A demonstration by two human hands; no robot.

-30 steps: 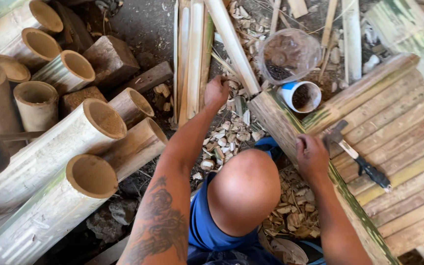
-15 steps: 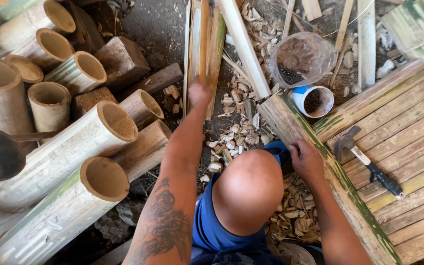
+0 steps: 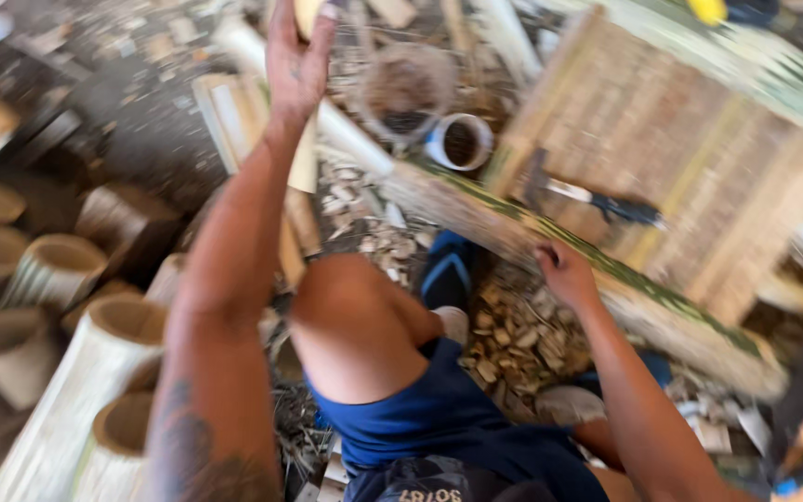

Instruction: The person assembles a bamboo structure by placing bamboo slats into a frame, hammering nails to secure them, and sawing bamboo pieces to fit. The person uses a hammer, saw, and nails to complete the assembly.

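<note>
My left hand (image 3: 296,58) is stretched far forward and closed around a pale split bamboo slat (image 3: 305,158), which hangs down from the hand over other slats (image 3: 225,112) on the ground. My right hand (image 3: 564,274) rests with curled fingers on the green-edged front beam (image 3: 476,214) of a flat woven bamboo panel (image 3: 690,177). A hammer-like tool with a dark handle (image 3: 597,203) lies on that panel just beyond my right hand. My bent knee (image 3: 350,321) is between my arms. The whole view is motion-blurred.
Thick cut bamboo tubes (image 3: 58,265) lie stacked at the left, open ends up. A round bowl (image 3: 408,88) and a white cup (image 3: 462,141) stand ahead. Wood chips (image 3: 513,335) litter the ground around a blue sandal (image 3: 445,270).
My left hand has gone from touching the slat pile to gripping one slat and raising it forward. The view has swung and blurred. My right hand stays on the beam.
</note>
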